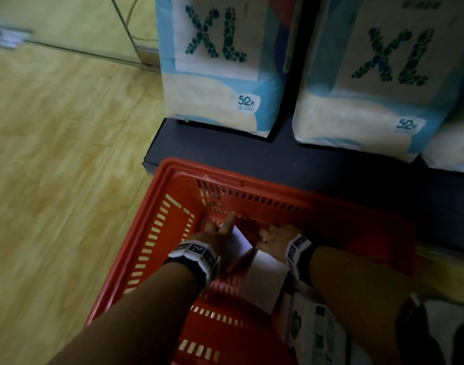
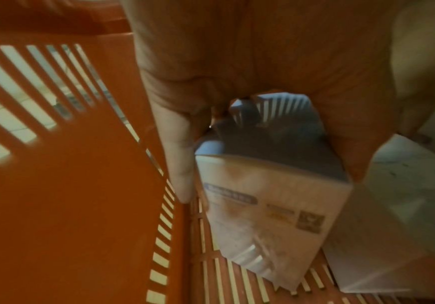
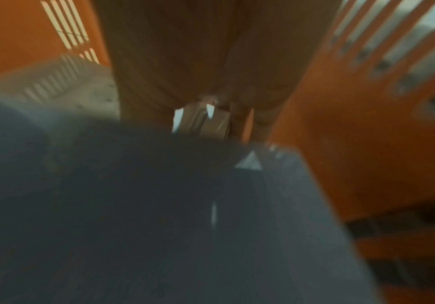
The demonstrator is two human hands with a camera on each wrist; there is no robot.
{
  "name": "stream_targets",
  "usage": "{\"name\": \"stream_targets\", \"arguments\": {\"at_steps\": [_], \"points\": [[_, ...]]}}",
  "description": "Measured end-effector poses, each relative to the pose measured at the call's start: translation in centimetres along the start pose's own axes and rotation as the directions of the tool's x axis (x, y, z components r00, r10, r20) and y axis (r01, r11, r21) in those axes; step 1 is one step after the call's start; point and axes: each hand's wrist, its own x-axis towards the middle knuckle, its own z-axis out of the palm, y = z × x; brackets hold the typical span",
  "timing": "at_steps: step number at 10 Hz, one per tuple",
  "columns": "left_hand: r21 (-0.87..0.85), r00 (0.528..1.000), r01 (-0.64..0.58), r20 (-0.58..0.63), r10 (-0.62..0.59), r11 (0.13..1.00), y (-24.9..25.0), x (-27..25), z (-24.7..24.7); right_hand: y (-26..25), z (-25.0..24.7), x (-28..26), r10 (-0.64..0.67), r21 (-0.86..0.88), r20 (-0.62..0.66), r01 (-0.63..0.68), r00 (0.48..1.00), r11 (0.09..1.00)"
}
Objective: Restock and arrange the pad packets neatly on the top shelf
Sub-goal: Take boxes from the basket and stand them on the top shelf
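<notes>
Both hands are reaching into a red basket (image 1: 152, 227) at lower centre of the head view, apparently collecting stock. The left hand (image 1: 220, 233) is curling its fingers (image 2: 177, 156) round a white pad packet (image 2: 268, 201) lying above the basket floor; the right hand (image 1: 275, 237) is lying on a neighbouring packet (image 1: 265, 275), its finger state unclear. Next likely comes lifting the packets clear toward a top shelf not in view; large XL packs (image 1: 220, 64) are standing at upper right.

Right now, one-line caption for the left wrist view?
Left hand grips a white pad packet inside the red basket.
</notes>
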Motion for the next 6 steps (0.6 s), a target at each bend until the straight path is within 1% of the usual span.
{"name": "stream_targets", "arguments": {"at_steps": [1,2,3,4,5,6], "points": [[0.446,0.960,0.176,0.119,-0.253,0.877,1.5,0.4,0.1,0.2,-0.1,-0.3,0.021,0.158,-0.051,-0.013,0.998,0.987],[-0.138,0.912,-0.261,-0.359,0.198,0.955,0.6,-0.4,-0.2,0.9,-0.5,-1.5,0.057,0.271,-0.083,-0.033,0.995,0.962],[-0.197,0.888,-0.301,-0.415,0.199,0.933,0.6,-1.4,0.3,1.5,-2.1,-3.7,0.072,0.326,-0.138,-0.023,0.988,0.945],[-0.242,0.901,-0.266,-0.406,0.151,0.933,-0.2,-1.6,0.0,1.0,-3.0,-5.3,0.093,0.329,-0.205,-0.021,0.974,0.944],[-0.268,0.883,-0.281,-0.448,0.139,0.921,-0.8,-2.5,0.0,0.5,-3.6,-5.7,0.105,0.313,-0.222,-0.031,0.970,0.949],[-0.351,0.858,-0.322,-0.500,0.115,0.879,-2.3,-4.8,-0.6,0.1,-5.0,-6.9,0.098,0.315,-0.221,-0.024,0.970,0.949]]}}
